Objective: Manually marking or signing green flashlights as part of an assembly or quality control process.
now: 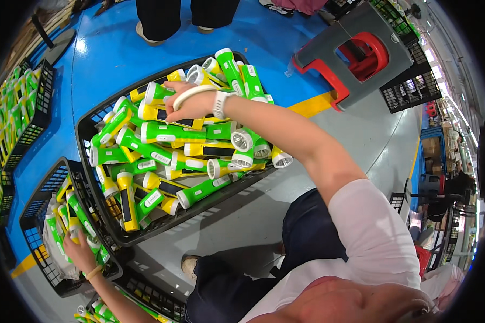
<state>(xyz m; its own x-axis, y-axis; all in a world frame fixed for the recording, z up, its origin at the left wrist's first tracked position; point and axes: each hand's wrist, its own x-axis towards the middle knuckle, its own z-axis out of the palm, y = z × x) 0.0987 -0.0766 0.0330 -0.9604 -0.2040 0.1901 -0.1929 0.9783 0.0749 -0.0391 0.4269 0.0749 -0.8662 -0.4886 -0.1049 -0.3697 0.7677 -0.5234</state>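
Right hand (193, 102): fingers curled, in contact with the green, white and yellow flashlights (170, 133) heaped beneath them; whether they are closed on one cannot be told. Left hand (80, 254): fingers bent down onto similar flashlights below them; grip likewise cannot be determined. Surrounding the right fingers: large black basket (159, 226). Surrounding the left fingers: smaller black basket (31, 238), adjoining the large one. Beyond the left fingers, farther forward: flashlight-filled crate (33, 121). Well right of the right fingers: grey-and-red stool (328, 54).

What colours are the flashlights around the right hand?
The flashlights are mainly green, yellow and white, clearest in the head view.
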